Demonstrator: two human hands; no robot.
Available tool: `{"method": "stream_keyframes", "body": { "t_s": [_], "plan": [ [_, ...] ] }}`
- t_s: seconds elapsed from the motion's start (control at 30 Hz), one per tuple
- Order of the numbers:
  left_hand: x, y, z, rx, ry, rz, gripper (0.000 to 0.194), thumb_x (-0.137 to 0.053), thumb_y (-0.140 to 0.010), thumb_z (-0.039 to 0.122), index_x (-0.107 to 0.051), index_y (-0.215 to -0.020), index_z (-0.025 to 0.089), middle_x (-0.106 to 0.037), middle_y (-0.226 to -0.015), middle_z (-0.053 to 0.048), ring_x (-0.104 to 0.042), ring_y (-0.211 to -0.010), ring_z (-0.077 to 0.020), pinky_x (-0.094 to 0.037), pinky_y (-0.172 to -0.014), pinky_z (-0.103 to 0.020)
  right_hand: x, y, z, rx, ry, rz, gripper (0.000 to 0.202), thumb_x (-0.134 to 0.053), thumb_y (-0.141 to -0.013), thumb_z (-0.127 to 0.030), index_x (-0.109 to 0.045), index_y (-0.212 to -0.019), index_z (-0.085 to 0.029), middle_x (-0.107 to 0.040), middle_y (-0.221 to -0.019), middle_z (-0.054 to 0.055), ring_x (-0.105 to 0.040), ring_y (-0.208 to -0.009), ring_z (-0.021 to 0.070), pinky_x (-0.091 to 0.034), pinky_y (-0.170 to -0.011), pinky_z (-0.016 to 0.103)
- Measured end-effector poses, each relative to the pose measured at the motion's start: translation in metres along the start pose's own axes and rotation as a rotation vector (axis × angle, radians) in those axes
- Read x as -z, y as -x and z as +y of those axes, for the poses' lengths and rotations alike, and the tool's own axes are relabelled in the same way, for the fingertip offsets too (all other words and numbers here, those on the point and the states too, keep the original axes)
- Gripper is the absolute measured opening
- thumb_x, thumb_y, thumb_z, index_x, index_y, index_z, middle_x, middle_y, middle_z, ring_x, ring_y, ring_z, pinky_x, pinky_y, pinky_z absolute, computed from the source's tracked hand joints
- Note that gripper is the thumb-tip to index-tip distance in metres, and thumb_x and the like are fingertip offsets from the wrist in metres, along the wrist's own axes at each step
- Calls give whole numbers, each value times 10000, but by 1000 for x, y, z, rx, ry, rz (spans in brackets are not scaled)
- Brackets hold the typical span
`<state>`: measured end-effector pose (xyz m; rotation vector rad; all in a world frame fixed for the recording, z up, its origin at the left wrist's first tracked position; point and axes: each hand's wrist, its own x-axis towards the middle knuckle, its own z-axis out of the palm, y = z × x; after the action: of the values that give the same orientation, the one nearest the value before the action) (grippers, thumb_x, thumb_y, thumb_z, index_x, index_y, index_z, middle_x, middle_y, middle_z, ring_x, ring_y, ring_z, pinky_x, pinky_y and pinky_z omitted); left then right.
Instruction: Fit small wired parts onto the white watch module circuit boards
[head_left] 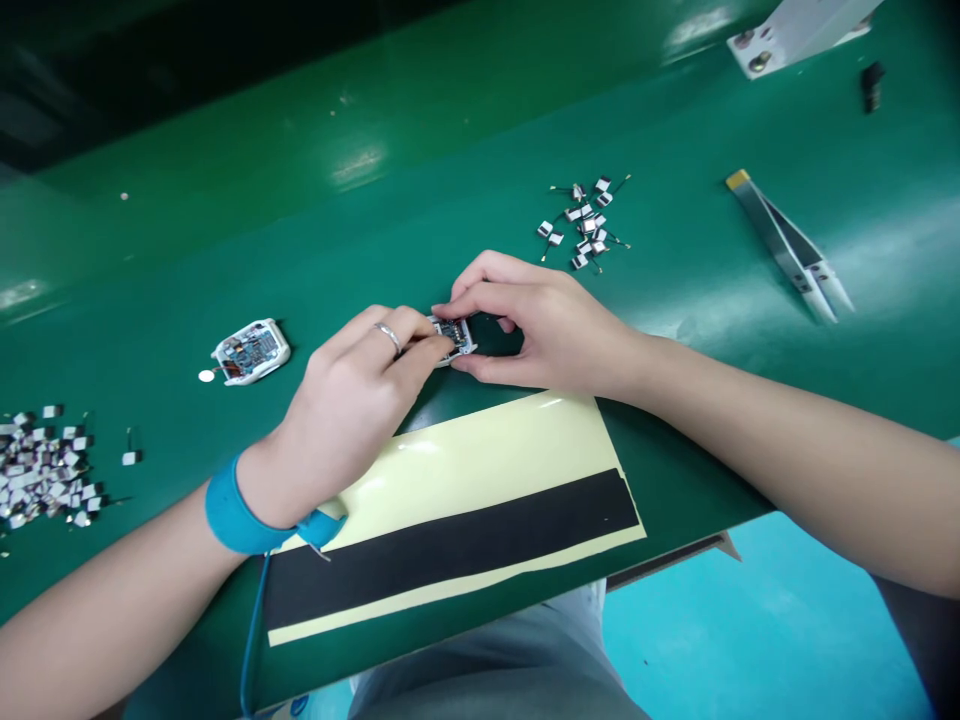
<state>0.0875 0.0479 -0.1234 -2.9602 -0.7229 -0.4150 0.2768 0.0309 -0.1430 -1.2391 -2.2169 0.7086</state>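
Note:
Between my hands is a small white housing with a circuit board inside, held just above or on the green mat; the gap, if any, cannot be judged. My right hand grips its far and near edges between fingers and thumb. From the left, my left hand has its thumb and fingertips pressed together at the board; whether a small part is pinched there is hidden. A second white housing with a bare circuit board lies to the left, a white round piece beside it.
A pale yellow sheet with a black strip lies in front of my hands. Small white-and-black parts with thin leads are scattered behind; a larger pile sits far left. Tweezers lie right. A blue wrist strap trails a cord.

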Motion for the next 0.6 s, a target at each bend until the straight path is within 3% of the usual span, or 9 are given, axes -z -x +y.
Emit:
{"method": "stream_keyframes", "body": {
  "t_s": [0.17,0.33,0.47,0.6],
  "plan": [
    [-1,1,-1,15,6,-16,197,-393,-863,133,-586,-896,152,-586,-836,-30,-518,-746,-144,-436,-667,-245,5,2,4,37,-19,-10,327,-534,-786,-286,-516,-1073,-129,-509,-1008,64,-515,-875,140,-446,-713,262],
    [-2,1,0,16,20,-3,204,-391,-870,148,-595,-888,147,-584,-828,-35,-520,-736,-146,-433,-667,-251,14,6,10,84,-56,162,234,-362,-889,-212,-584,-926,-149,-533,-965,58,-510,-963,143,-441,-821,288],
    [-2,1,0,-12,7,-12,190,-425,-845,111,-612,-875,125,-592,-817,-53,-529,-739,-163,-453,-663,-265,14,7,-3,77,-148,286,111,-558,-796,-214,-643,-864,-195,-594,-837,4,-564,-811,115,-482,-727,246],
    [-2,1,1,-26,-3,-6,179,-448,-820,76,-617,-871,107,-595,-807,-67,-535,-750,-181,-472,-653,-273,5,7,-15,42,-301,416,42,-627,-729,-159,-651,-756,-180,-651,-743,-4,-595,-679,98,-501,-595,205]
  ]
}}
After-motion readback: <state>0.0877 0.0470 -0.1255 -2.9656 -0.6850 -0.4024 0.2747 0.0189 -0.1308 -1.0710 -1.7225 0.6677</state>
